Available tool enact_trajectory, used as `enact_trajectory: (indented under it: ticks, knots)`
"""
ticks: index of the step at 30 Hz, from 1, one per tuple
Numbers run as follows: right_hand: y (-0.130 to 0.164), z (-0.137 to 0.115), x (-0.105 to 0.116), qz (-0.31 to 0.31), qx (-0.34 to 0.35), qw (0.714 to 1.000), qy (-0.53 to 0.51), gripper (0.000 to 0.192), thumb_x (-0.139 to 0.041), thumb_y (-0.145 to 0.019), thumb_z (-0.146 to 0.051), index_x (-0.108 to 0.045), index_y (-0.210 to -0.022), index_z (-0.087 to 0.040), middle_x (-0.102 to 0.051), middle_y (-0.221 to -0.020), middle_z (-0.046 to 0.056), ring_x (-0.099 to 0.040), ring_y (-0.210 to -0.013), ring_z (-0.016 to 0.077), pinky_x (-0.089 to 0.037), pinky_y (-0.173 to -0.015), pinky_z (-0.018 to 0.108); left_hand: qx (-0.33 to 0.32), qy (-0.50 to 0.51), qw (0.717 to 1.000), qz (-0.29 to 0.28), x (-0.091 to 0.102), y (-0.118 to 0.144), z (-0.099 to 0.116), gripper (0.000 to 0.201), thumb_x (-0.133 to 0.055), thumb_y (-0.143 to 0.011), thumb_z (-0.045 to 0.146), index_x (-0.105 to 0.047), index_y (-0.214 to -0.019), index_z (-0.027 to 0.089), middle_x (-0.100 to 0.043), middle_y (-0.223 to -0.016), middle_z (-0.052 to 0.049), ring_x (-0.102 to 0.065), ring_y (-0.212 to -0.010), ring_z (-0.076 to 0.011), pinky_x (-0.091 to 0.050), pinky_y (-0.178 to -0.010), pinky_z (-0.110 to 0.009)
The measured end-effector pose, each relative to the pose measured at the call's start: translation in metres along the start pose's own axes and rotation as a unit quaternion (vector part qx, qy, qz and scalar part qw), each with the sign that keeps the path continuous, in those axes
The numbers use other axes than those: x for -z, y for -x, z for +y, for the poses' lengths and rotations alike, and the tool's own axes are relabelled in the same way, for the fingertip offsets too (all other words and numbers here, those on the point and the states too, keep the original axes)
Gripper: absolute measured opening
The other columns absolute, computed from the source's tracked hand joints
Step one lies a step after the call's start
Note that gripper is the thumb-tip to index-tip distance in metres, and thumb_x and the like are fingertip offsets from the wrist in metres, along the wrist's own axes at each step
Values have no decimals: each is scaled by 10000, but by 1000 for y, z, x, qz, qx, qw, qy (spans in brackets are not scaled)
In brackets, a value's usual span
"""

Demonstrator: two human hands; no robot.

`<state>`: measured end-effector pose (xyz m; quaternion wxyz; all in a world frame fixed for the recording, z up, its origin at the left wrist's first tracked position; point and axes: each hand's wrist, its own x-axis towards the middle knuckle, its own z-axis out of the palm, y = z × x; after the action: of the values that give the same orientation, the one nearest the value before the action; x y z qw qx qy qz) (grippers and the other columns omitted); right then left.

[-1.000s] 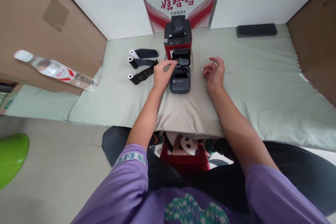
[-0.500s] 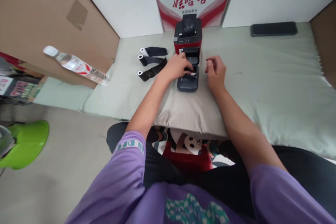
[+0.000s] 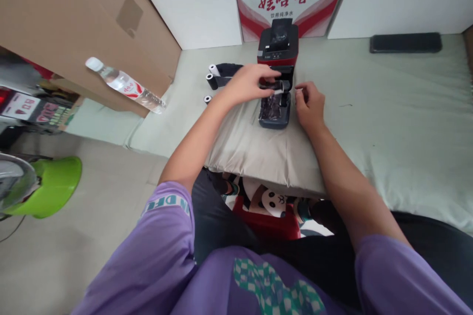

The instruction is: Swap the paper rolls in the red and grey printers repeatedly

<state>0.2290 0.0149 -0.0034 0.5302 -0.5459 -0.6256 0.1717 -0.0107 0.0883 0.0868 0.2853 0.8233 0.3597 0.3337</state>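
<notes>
Seen from above by a head-worn camera, a person in a purple top sits at a low padded surface covered in pale green cloth (image 3: pixel 388 123). Far left, on the floor, is a bright green stool (image 3: pixel 48 187), and beyond it a clear water bottle (image 3: pixel 123 83) lies on its side against a large cardboard box (image 3: pixel 74 15). Next come three small paper rolls (image 3: pixel 214 76) with dark wrappers, lying just left of the hands. The left hand (image 3: pixel 246 83) reaches over them, its fingers pinched on a small dark roll with a pale end (image 3: pixel 275 86), held directly above the open bay of a small grey label printer (image 3: pixel 274 110), which sits on a beige cushion (image 3: pixel 258 147). The roll looks light and fairly firm, though the film trailing down from it into the bay is thin, glossy and probably easy to crease; it seems best gripped by its ends or core rather than the film. Just behind stands a red and black printer (image 3: pixel 278 47), in front of a white carton with red lettering (image 3: pixel 291 2). The right hand (image 3: pixel 310 106) rests beside the grey printer's right edge, fingers loosely curled and holding nothing that can be made out. Far right, a black phone (image 3: pixel 405 43) lies flat near the back wall.
</notes>
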Motion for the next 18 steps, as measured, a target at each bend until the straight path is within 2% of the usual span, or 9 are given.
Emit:
enact_trajectory:
  ticks: [3,5,7,8,10,13,15,18]
  knots:
    - [-1,2,-1,5,-8,1000,-8,502,-507,-1018,-746,-666,-1030,-269,-520,-683,-19,-538,-647,199,-514,-745,392,23,-41,993,110,59,34,-6,443,-861,-894,565,-786,-1221,276,-788,-1070,-4,-722,-1179,-274,-619,-1078,-514]
    - [-1,3,-2,8,-10,1000,-5,480,-517,-1018,-725,-664,-1018,-269,-525,-686,-19,-530,-643,197,-500,-733,389,47,-54,977,202,95,61,-24,499,-886,-826,666,-765,-1201,360,-785,-1102,42,-701,-1176,-266,-628,-1059,-527]
    - [-2,3,-2,9,-8,1000,6,435,-541,-1012,-682,-665,-993,-266,-530,-683,-17,-522,-639,196,-480,-717,385,55,-70,956,280,117,89,-47,519,-869,-800,717,-757,-1170,371,-786,-1138,58,-676,-1238,-271,-596,-1115,-546]
    - [-2,2,-1,8,-5,1000,12,405,-558,-1006,-653,-666,-977,-264,-530,-677,-17,-517,-634,195,-467,-705,380,52,-74,946,312,122,101,-59,500,-846,-817,714,-759,-1136,339,-790,-1141,33,-670,-1275,-277,-567,-1154,-545]
    - [-2,0,0,4,0,1000,24,342,-590,-989,-592,-667,-949,-261,-526,-661,-23,-504,-621,189,-443,-682,368,54,-51,921,383,118,119,-83,464,-795,-852,696,-756,-1079,293,-781,-1138,-24,-689,-1255,-278,-541,-1169,-513]
    - [-3,-2,1,3,0,1000,31,291,-612,-972,-544,-661,-924,-262,-512,-642,-34,-486,-608,181,-426,-662,353,105,15,879,465,99,124,-111,488,-815,-853,697,-669,-1022,263,-728,-1059,-20,-700,-1051,-205,-572,-995,-405]
    - [-2,-2,2,4,-2,999,32,278,-617,-975,-533,-660,-920,-264,-507,-638,-36,-483,-603,180,-422,-655,351,136,42,858,493,89,116,-124,581,-875,-816,725,-589,-993,251,-659,-938,28,-644,-904,-135,-546,-862,-335]
    - [-2,0,2,-2,3,999,36,246,-630,-982,-499,-674,-921,-265,-521,-643,-30,-485,-596,182,-413,-649,362,130,34,860,493,88,104,-133,642,-924,-778,719,-564,-1041,258,-637,-897,52,-614,-853,-113,-518,-790,-307]
